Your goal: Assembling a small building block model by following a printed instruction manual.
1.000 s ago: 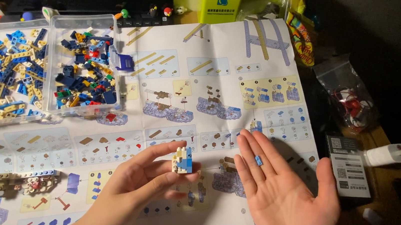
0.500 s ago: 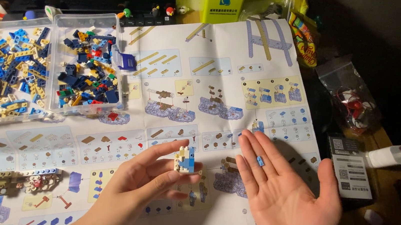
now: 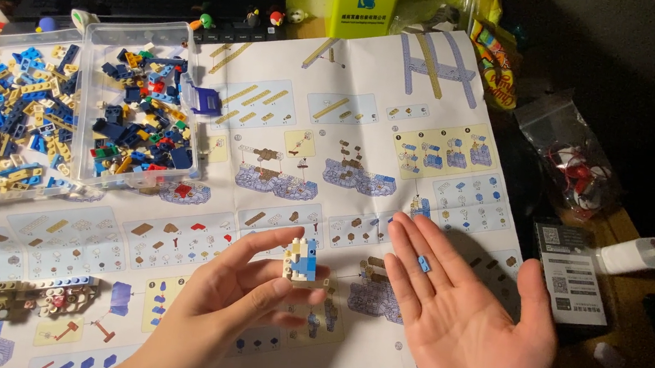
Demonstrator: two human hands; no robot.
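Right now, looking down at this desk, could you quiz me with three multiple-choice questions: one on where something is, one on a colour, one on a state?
1. Where does the tiny blue piece lie?
A. on the open right hand
B. in the clear tray
C. on the black box

2. What colours is the small brick assembly?
A. red and green
B. blue and cream
C. all black

3. How is the left hand?
A. flat and empty
B. out of view
C. fingers pinching the assembly

Answers: A, it rests on the upturned fingers; B, those colours show; C, fingertips close around it.
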